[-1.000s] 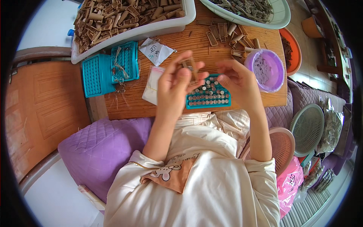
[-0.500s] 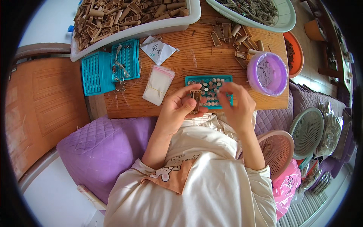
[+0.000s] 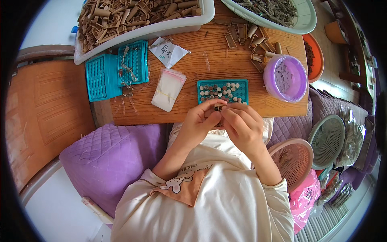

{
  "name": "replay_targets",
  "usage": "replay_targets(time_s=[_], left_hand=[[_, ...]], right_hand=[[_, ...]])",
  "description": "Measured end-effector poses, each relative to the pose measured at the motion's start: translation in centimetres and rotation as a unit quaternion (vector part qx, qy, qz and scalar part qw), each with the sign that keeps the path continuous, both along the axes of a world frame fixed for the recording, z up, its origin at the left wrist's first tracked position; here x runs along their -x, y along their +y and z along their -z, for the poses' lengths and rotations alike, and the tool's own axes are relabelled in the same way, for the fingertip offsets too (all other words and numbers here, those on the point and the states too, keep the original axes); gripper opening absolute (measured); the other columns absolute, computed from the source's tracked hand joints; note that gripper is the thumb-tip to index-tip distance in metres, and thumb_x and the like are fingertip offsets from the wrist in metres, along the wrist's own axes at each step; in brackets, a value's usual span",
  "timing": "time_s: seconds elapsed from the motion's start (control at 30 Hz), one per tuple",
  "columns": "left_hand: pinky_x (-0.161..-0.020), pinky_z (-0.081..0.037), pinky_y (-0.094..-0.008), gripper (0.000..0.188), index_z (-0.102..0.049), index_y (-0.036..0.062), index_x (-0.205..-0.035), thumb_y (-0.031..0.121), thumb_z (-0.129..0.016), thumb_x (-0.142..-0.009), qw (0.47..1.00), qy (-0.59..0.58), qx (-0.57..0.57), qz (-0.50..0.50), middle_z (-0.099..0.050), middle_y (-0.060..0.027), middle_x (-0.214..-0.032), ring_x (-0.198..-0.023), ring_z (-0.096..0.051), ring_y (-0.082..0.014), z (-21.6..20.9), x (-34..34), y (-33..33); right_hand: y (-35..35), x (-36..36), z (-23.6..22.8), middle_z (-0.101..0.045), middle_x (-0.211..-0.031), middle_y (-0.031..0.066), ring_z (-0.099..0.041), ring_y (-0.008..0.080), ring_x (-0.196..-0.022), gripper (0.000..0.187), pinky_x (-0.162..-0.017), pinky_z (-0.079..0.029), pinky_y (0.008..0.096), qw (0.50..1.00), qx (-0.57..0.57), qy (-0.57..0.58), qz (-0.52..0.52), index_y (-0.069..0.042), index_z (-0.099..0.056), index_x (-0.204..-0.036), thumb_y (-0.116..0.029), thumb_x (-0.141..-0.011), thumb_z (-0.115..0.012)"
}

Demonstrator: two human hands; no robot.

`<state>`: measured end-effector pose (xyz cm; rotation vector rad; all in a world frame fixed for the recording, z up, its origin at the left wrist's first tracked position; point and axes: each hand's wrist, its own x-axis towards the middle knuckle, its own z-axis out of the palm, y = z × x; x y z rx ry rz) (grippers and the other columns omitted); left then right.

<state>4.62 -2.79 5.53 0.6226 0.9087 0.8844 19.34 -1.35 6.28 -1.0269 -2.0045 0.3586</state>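
A small brown plastic casing (image 3: 219, 107) is held upright between the fingertips and thumb of my left hand (image 3: 199, 124), just in front of the table edge. My right hand (image 3: 243, 124) is closed, its thumb and fingertips against the casing's top end. Whatever it may be pinching there is hidden. Beyond both hands lies a teal tray (image 3: 243, 88) with round pockets. Silvery and white button cells (image 3: 208, 87) sit across it, and its near edge is covered by my fingers.
A white bin (image 3: 141, 32) heaped with brown casings stands far left. Stacked teal trays (image 3: 102, 76), clear bags (image 3: 168, 89) and a paper packet (image 3: 167, 52) lie left. Loose casings (image 3: 242, 34) and a purple tub (image 3: 285, 78) are right, below a pale green basket (image 3: 308, 20).
My right hand has moved from over the tray down and left to the casing. My left hand has shifted slightly right and nearer, tilting the casing's end upward.
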Motion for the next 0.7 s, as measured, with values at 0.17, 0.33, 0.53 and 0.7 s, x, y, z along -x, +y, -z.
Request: replay_targets(time_s=[0.17, 0.33, 0.53, 0.7], left_hand=[[-0.061, -0.050, -0.0244, 0.026, -0.049, -0.0014, -0.107, 0.014, -0.045, -0.086, 0.999, 0.002, 0.045, -0.017, -0.059, -0.0097, -0.088, -0.072, -0.061, -0.0156, 0.2, 0.7, 0.1], [-0.057, -0.049, -0.0248, 0.024, -0.049, -0.0010, -0.104, 0.011, -0.040, -0.084, 0.999, 0.019, 0.045, 0.000, -0.060, -0.0119, -0.084, -0.069, -0.062, -0.0168, 0.0, 0.5, -0.1], [-0.059, -0.050, -0.0248, 0.025, -0.049, -0.0003, -0.106, 0.015, -0.044, -0.087, 0.999, 0.024, 0.033, 0.025, -0.060, -0.0116, -0.085, -0.070, -0.062, -0.0170, -0.5, 0.4, 0.0], [-0.064, -0.051, -0.0257, 0.031, -0.046, 0.0007, -0.111, 0.023, -0.046, -0.089, 0.998, 0.036, 0.026, 0.035, -0.060, -0.0105, -0.089, -0.076, -0.062, -0.0172, -1.0, 0.4, -0.3]], right_hand=[[0.9, -1.3, 1.4, -0.062, -0.081, 0.0097, -0.060, 0.0231, -0.073, 0.021, -0.062, -0.048, 0.0308, 0.985, 0.140, 0.074, 0.072, -0.003, -0.059, -0.089, 0.000, -0.068, -0.064], [3.3, -1.7, 4.3, -0.062, -0.080, 0.0106, -0.059, 0.0256, -0.073, 0.020, -0.063, -0.047, 0.0330, 0.971, 0.129, -0.085, 0.183, -0.005, -0.058, -0.094, -0.004, -0.074, -0.061], [3.2, -1.9, 5.1, -0.059, -0.078, 0.0111, -0.057, 0.0270, -0.069, 0.023, -0.061, -0.046, 0.0355, 0.974, 0.099, -0.129, 0.156, -0.005, -0.056, -0.096, -0.001, -0.074, -0.058], [2.2, -1.6, 3.7, -0.058, -0.077, 0.0097, -0.057, 0.0250, -0.068, 0.025, -0.060, -0.047, 0.0315, 0.981, 0.148, 0.035, 0.122, -0.004, -0.054, -0.094, 0.003, -0.071, -0.059]])
